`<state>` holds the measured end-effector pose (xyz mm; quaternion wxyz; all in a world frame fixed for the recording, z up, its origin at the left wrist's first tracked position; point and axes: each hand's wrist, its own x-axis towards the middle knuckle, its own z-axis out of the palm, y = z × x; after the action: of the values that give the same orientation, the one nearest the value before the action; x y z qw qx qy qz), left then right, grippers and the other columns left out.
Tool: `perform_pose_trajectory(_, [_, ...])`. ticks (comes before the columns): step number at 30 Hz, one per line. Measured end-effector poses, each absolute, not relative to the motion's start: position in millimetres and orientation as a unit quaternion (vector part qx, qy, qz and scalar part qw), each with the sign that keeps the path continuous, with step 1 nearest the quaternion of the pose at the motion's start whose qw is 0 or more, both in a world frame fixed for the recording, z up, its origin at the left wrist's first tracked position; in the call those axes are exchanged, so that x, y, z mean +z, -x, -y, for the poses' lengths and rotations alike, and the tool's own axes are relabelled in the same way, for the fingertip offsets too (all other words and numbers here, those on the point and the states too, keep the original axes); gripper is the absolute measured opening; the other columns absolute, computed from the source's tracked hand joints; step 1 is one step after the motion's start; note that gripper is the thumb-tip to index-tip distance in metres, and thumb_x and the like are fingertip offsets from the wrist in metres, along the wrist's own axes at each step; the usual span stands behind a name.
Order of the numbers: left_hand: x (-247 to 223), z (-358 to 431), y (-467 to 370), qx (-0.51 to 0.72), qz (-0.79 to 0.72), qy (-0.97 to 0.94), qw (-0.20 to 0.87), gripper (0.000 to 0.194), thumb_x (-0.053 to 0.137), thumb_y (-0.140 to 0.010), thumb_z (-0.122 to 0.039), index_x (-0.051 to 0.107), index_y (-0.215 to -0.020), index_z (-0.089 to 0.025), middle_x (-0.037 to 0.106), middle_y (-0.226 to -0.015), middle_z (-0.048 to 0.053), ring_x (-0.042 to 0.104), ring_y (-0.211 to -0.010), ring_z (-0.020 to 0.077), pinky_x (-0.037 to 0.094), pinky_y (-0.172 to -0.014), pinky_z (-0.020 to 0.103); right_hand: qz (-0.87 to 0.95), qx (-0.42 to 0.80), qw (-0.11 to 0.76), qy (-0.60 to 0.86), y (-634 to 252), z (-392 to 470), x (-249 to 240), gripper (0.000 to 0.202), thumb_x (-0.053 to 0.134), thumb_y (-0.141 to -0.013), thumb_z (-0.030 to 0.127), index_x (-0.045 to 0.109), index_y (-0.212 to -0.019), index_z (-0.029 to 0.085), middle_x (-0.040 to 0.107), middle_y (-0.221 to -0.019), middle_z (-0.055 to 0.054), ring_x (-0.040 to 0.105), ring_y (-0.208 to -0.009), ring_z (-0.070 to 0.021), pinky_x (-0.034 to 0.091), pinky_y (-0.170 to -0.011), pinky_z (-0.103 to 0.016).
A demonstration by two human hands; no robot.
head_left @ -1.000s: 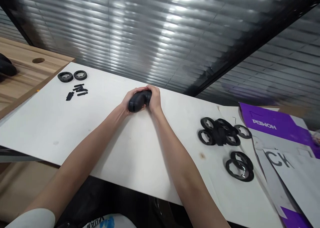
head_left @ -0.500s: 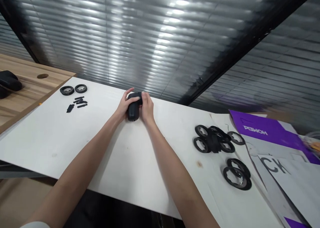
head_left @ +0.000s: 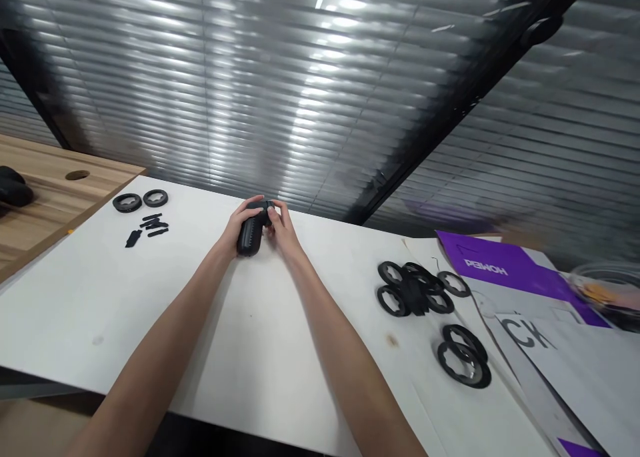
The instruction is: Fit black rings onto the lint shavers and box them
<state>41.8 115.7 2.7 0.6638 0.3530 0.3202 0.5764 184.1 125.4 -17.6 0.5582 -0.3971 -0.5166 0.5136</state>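
Over the far middle of the white table, a black L-shaped handheld device sits between my two hands. My left hand is wrapped round its left side, with the thumb across the top. On the short right-hand end, my right hand pinches with thumb and fingers. The device's thick rounded body points toward me, and a ribbed strip shows along it. My fingers hide part of the short end.
Two black rings and several small black strips lie at left. Right of my arms are clustered black rings and strips and two overlapping rings. Purple-white packaging lies far right, and a wooden board stands at left.
The view has shifted, so the table contents sit further left. The device has turned in my hands, showing its ribbed strip. My right thumb now presses on its short end.
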Motion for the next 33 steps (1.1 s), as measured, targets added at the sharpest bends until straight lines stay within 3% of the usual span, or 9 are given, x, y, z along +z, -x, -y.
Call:
perform_pose_trajectory(4, [7,-113,-43,0.563,-0.316,-0.333,0.687,0.039,0.077,-0.084,-0.024,0.073,-0.122,-0.019,0.075,-0.094,0.004,0.067,-0.063,0.0158,0.055,-0.055,0.024,0.511,0.503,0.585,0.379,-182,-126,-20,0.058,0.081,-0.080,0.075,0.063,-0.115,0.032,0.060,-0.079,0.007,0.053,-0.063,-0.0127,0.043,-0.058,-0.025])
perform_pose_trajectory(7, [6,-115,-45,0.537,-0.314,-0.314,0.717,0.025,0.077,-0.094,-0.037,0.072,-0.109,-0.018,0.072,-0.083,0.004,0.067,-0.060,0.0174,0.055,-0.053,0.026,0.487,0.474,0.624,0.385,-183,-128,-21,0.058,0.079,-0.080,0.076,0.063,-0.116,0.034,0.060,-0.083,0.005,0.053,-0.064,-0.0133,0.045,-0.058,-0.026])
perform_pose_trajectory(11, [6,-118,-45,0.476,-0.311,-0.321,0.757,0.044,0.066,-0.104,-0.059,0.072,-0.105,-0.015,0.076,-0.091,0.011,0.074,-0.063,0.0227,0.057,-0.048,0.029,0.448,0.442,0.667,0.398,-190,-132,-21,0.056,0.074,-0.084,0.074,0.060,-0.122,0.035,0.065,-0.098,0.001,0.063,-0.082,-0.0171,0.052,-0.065,-0.027])
perform_pose_trajectory(17, [14,-115,-46,0.481,-0.352,-0.295,0.747,0.049,0.049,-0.114,-0.050,0.071,-0.097,-0.010,0.071,-0.078,0.010,0.060,-0.046,0.0131,0.041,-0.036,0.020,0.452,0.468,0.658,0.379,-192,-133,-22,0.056,0.077,-0.085,0.066,0.059,-0.128,0.035,0.066,-0.095,0.002,0.064,-0.081,-0.0168,0.050,-0.061,-0.025])
perform_pose_trajectory(23, [20,-112,-49,0.482,-0.365,-0.278,0.746,0.052,0.048,-0.115,-0.049,0.071,-0.092,-0.009,0.069,-0.075,0.010,0.059,-0.045,0.0121,0.038,-0.035,0.019,0.422,0.466,0.677,0.383,-189,-134,-21,0.059,0.080,-0.080,0.069,0.061,-0.123,0.033,0.064,-0.089,0.003,0.059,-0.073,-0.0150,0.046,-0.057,-0.024])
perform_pose_trajectory(33, [3,-114,-52,0.505,-0.355,-0.334,0.713,0.053,0.076,-0.099,-0.061,0.072,-0.089,-0.009,0.069,-0.076,0.012,0.061,-0.049,0.0147,0.036,-0.036,0.022,0.390,0.499,0.674,0.379,-190,-138,-25,0.069,0.081,-0.070,0.085,0.047,-0.094,0.030,0.046,-0.068,0.009,0.045,-0.053,-0.0111,0.037,-0.048,-0.024])
